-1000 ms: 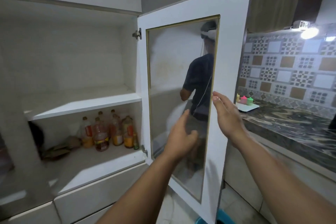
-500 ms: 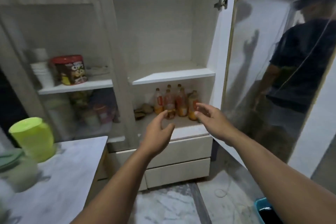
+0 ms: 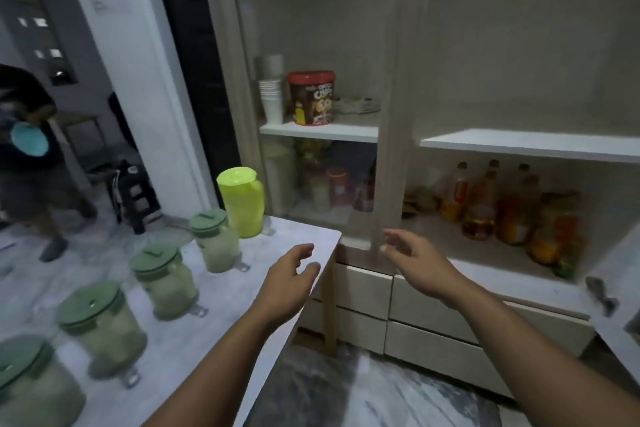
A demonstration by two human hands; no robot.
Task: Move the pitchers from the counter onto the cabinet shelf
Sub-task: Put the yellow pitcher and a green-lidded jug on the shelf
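Note:
Several pitchers stand in a row on the pale marble counter (image 3: pixel 277 288) at the left. A bright yellow-green pitcher (image 3: pixel 242 203) is farthest back. In front of it stand clear pitchers with dark green lids (image 3: pixel 214 243), (image 3: pixel 164 279), (image 3: pixel 104 322), and one (image 3: pixel 31 385) at the frame's bottom left. The open cabinet bay at the right has a bare white shelf (image 3: pixel 530 146). My left hand (image 3: pixel 289 279) hovers over the counter's right edge, fingers apart, holding nothing. My right hand (image 3: pixel 415 260) floats before the cabinet, open too.
Oil bottles (image 3: pixel 485 208) fill the cabinet's lower level under the bare shelf. Behind a shut glass door sit a red-lidded tin (image 3: pixel 311 97) and stacked cups (image 3: pixel 272 100). The open door's hinge (image 3: pixel 601 295) shows at the right. A person (image 3: pixel 27 156) stands at far left.
My view swung left from the open cabinet door to the counter, bringing the row of pitchers into sight. Both hands left the door and stay open.

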